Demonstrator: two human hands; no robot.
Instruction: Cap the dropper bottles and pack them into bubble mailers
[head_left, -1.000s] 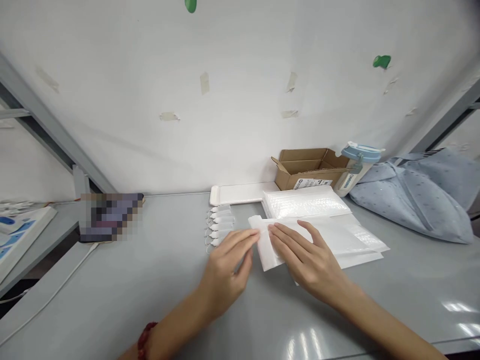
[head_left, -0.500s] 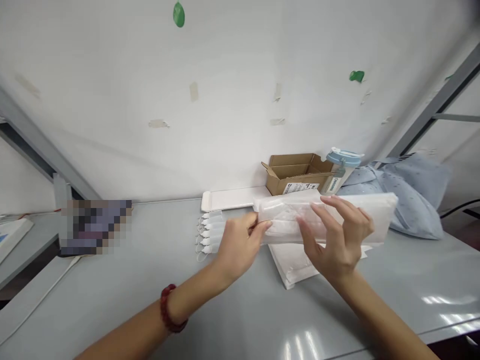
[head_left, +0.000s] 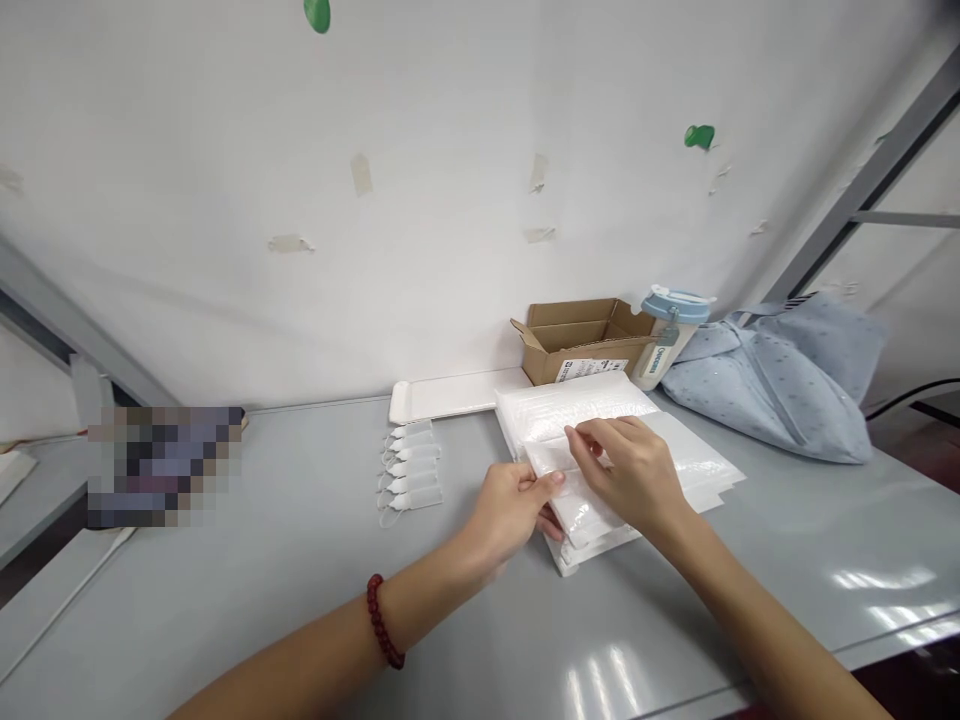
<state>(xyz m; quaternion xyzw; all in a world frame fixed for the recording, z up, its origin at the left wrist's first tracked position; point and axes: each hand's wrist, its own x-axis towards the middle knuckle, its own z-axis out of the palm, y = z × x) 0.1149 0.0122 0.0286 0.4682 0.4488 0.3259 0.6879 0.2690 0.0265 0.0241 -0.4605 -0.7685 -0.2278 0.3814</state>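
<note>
My left hand (head_left: 514, 505) grips the left edge of a white bubble mailer (head_left: 589, 510), thumb on top and fingers underneath. The mailer lies tilted over a stack of similar white mailers (head_left: 615, 395) on the table. Over its upper left part, my right hand (head_left: 630, 465) is closed in a pinch, thumb and forefinger together near the flap. What sits between those fingertips is too small to make out. Left of the mailers, several small white tags with string loops (head_left: 412, 470) lie in a column.
Behind the mailers are a long white tray-like piece (head_left: 457, 393), an open cardboard box (head_left: 581, 340) and a blue-lidded cup (head_left: 667, 335). A light blue cloth bag (head_left: 772, 390) rests at the right. A blurred-out object (head_left: 165, 465) lies on the grey table (head_left: 300, 560) at the left.
The mailer has come down from a raised, upright position onto the stack. My right hand has gone from spread fingers to a pinch and moved left. The view has shifted slightly right.
</note>
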